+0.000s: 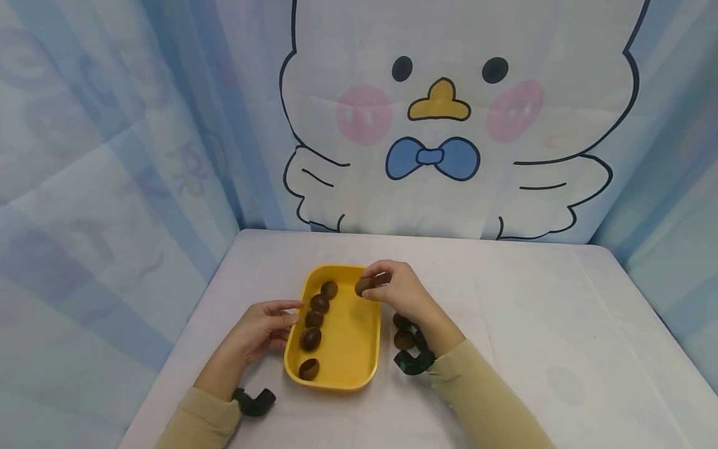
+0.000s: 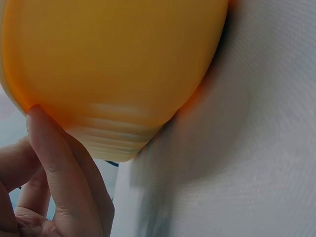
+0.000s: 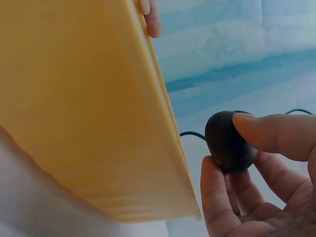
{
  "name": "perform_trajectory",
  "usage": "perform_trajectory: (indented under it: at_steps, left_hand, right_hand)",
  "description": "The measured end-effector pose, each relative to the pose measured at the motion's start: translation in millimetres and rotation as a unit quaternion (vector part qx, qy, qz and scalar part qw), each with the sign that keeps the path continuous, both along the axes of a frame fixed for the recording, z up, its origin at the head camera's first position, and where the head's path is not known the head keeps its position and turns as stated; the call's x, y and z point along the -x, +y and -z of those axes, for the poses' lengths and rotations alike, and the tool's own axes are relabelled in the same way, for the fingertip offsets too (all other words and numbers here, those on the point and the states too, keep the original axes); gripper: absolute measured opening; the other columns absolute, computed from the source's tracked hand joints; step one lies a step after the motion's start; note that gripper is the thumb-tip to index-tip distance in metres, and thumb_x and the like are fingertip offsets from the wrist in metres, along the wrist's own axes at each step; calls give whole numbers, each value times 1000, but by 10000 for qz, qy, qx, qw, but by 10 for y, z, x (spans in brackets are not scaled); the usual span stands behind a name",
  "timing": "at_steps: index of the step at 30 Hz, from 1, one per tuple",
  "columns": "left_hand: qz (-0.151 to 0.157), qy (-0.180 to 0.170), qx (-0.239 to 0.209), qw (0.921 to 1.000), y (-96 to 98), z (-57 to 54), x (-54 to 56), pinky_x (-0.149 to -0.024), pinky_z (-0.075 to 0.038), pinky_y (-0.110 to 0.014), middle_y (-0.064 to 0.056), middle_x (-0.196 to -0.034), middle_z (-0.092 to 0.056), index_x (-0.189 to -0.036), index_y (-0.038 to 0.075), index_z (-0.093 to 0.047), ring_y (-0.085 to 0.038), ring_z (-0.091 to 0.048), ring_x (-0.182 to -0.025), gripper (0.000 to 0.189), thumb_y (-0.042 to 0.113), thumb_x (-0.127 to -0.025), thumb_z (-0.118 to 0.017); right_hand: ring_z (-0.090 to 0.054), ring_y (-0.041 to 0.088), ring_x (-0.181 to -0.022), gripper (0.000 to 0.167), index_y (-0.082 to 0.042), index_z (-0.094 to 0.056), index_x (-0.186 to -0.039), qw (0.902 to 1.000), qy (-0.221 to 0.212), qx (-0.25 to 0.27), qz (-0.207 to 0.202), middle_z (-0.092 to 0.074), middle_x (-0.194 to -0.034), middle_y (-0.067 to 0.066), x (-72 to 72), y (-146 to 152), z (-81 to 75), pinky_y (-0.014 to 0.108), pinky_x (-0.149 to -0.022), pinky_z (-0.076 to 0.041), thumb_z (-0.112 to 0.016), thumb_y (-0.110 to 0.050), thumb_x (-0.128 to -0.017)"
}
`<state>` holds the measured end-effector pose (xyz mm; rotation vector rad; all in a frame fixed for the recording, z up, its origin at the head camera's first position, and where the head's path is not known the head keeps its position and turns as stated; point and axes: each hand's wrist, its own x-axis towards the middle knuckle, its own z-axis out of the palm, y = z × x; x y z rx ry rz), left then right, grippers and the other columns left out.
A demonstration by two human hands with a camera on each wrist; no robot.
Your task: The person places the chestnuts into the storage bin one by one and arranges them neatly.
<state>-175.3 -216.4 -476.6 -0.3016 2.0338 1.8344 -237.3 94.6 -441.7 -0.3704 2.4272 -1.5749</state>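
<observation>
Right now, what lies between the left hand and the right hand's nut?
The tray's left rim, brown nuts, then bare tray floor; the head view shows this.

Right fingers (image 3: 217, 197) curled, left fingers (image 2: 59, 163) straighter

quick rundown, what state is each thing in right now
Yellow tray: open side up, on the table
Five nuts: in the tray, lined along its left side, nearest one apart
Held nut: off the table, near the tray's far right corner
Two nuts: on the table right of the tray
Right hand: pinching the held nut
Left hand: fingertips touching the tray's left rim
</observation>
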Motion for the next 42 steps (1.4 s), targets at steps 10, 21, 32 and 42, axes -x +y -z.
perform_trajectory:
  at_steps: [10,21,32,42]
  left_hand:
    - [16,19,34,10000,-1,-4,3,-62,-62,-25,-6,-95,-73,-147,10,-66,-19,-70,-69,49,21,-101,-75]
    - [-52,-77,76,9999,-7,-4,16,-64,-62,-25,-7,-97,-74,-145,12,-68,-20,-71,-70,46,20,-100,-75]
    - [34,-18,9,10000,-23,7,13,-65,-63,-26,-5,-97,-75,-148,11,-66,-19,-71,-71,49,22,-101,-75]
    - [14,-9,34,10000,-18,15,12,-64,-63,-25,-7,-97,-74,-147,11,-67,-19,-71,-70,48,22,-101,-75]
  right_hand:
    - [-73,20,-104,26,-18,-78,-115,9999,-136,60,-74,-79,-109,0,103,-198,-24,40,-99,-63,-85,-14,-91]
    - [-72,23,-107,22,-18,-79,-112,9997,-54,163,-159,-77,-112,2,199,-406,-92,43,-101,-62,-84,-12,-92]
    - [-70,23,-103,21,-13,-79,-109,9997,-182,-151,52,-76,-108,5,205,-626,-46,43,-103,-61,-83,-6,-90]
    - [-70,23,-93,24,-13,-79,-109,9961,-638,-466,393,-73,-108,8,174,-725,-4,35,-88,-66,-84,-2,-89]
